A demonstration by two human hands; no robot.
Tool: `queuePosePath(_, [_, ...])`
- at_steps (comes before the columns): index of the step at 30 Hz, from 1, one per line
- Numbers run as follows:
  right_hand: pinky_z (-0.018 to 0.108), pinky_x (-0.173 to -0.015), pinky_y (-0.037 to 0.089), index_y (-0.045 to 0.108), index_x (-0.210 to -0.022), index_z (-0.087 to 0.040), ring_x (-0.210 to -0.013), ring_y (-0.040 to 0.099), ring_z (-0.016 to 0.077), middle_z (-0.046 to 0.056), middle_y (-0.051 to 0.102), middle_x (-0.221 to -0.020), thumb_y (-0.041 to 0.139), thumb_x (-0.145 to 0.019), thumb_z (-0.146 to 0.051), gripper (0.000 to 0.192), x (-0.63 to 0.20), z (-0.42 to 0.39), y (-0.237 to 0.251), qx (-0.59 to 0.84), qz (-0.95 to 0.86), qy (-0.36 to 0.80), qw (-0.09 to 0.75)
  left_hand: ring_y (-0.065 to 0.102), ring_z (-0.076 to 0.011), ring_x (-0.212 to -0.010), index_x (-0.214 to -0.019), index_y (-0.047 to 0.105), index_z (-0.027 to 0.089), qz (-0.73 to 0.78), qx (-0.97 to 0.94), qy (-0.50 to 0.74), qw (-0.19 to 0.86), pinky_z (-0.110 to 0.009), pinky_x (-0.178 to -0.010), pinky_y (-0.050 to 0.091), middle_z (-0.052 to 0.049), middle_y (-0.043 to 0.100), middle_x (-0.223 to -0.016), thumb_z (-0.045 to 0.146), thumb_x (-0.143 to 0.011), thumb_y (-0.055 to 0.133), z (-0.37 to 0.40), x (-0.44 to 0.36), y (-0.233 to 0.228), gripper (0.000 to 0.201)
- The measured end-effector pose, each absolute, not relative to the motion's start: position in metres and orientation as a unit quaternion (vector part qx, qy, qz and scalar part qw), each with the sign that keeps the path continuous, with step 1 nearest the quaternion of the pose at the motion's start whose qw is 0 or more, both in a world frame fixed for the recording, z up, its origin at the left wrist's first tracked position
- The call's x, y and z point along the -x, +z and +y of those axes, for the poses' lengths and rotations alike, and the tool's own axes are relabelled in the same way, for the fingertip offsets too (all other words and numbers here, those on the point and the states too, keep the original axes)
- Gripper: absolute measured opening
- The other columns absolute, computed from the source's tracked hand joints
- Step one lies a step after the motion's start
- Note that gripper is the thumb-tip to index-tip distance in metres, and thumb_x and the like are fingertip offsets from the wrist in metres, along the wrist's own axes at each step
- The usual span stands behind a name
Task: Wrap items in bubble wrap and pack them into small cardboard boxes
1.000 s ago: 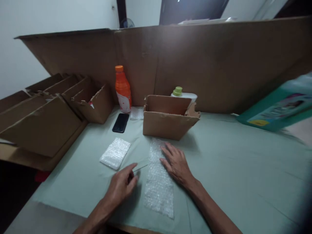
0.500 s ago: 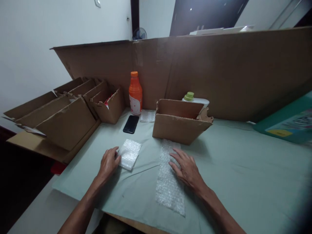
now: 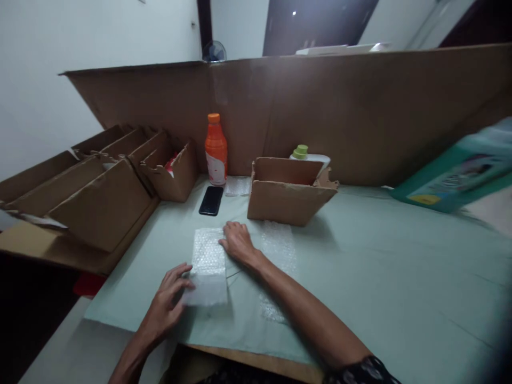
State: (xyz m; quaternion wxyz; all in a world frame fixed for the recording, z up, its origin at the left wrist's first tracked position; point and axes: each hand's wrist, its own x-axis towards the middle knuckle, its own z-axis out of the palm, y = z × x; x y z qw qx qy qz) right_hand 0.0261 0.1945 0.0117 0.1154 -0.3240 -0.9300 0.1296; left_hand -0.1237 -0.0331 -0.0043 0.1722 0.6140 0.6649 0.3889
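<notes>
Both hands are on the small sheet of bubble wrap (image 3: 208, 261), which lies flat on the green surface (image 3: 380, 256) in front of the person. The left hand (image 3: 168, 304) has its fingers spread, fingertips pressing the sheet's near left corner. The right hand (image 3: 237, 242) reaches across, loosely curled, fingers resting on the sheet's right edge near the top. Just to the right, partly under the right forearm, lies a longer strip of bubble wrap (image 3: 280, 250). Behind it stands an open cardboard box (image 3: 286, 200). A black phone (image 3: 211, 200) lies near an orange bottle (image 3: 216, 149) against the cardboard wall (image 3: 360, 112).
</notes>
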Motion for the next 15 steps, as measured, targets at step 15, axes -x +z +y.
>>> queuePosePath(15, [0.037, -0.088, 0.044, 0.06, -0.078, -0.022, -0.098, 0.069, 0.0232, 0.004, 0.076, -0.099, 0.057, -0.087, -0.02, 0.01, -0.225, 0.18, 0.045, 0.443, -0.854, 0.106, 0.252, 0.051, -0.0289, -0.134, -0.096, 0.062, 0.022, 0.455, -0.73, 0.412, 0.3, -0.052, -0.106, 0.045, -0.01, 0.068, -0.129, 0.003, -0.076, 0.048, 0.004, 0.002, 0.009, 0.03])
